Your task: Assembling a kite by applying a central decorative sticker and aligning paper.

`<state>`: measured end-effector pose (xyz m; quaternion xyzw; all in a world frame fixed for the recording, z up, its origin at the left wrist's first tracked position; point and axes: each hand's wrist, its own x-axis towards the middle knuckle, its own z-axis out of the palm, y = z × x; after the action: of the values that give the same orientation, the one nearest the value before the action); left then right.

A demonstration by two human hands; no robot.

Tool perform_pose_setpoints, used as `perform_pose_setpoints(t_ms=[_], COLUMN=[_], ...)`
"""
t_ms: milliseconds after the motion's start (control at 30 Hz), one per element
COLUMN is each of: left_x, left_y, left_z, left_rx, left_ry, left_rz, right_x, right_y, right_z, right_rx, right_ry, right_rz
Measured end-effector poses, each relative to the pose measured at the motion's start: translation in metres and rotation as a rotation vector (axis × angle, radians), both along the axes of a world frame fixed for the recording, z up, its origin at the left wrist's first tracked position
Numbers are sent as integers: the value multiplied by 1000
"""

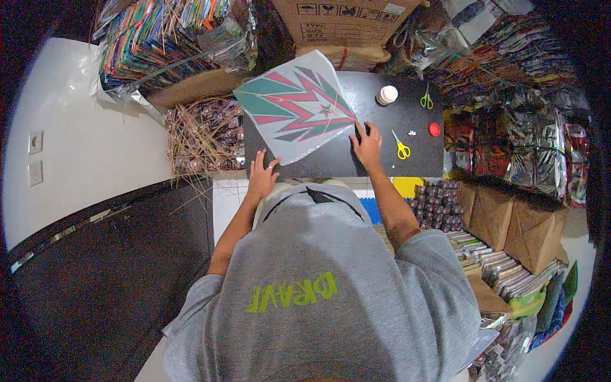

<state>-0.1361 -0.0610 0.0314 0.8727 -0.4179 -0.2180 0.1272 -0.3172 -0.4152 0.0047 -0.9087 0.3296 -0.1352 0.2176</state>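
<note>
A diamond-shaped kite point(289, 143) of white sheet with green, red and dark grey points and a small star lies tilted on a dark table point(375, 165). Thin sticks cross it. My right hand point(367, 148) touches its right corner with the fingertips, thumb held apart from the index finger. At the kite's lower left edge, my left hand point(262, 177) rests with spread fingers on the table's near edge; a ring shows on one finger. Yellow scissors point(403, 151) lie to the right of my right hand.
Beyond the scissors are a white-lidded jar point(387, 95), a red lid point(435, 130) and green-handled scissors point(427, 100). Thin sticks point(197, 137) lie in a pile at the left. Stacked bundles point(165, 44) and a cardboard box point(347, 25) stand behind; wrapped packs point(534, 146) line the right.
</note>
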Motion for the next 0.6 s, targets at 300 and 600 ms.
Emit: perform_pose_setpoints(t_ms=[300,600], left_x=[0,0], left_y=[1,0], left_z=[-3,0], left_rx=[-12,-23], left_ry=[-11,8], left_rz=[-10,-2], right_x=[0,4], right_y=[-1,6], right_z=[-6,-2], right_rx=[27,-35], right_ry=[-51,0], right_rz=[-6,-24])
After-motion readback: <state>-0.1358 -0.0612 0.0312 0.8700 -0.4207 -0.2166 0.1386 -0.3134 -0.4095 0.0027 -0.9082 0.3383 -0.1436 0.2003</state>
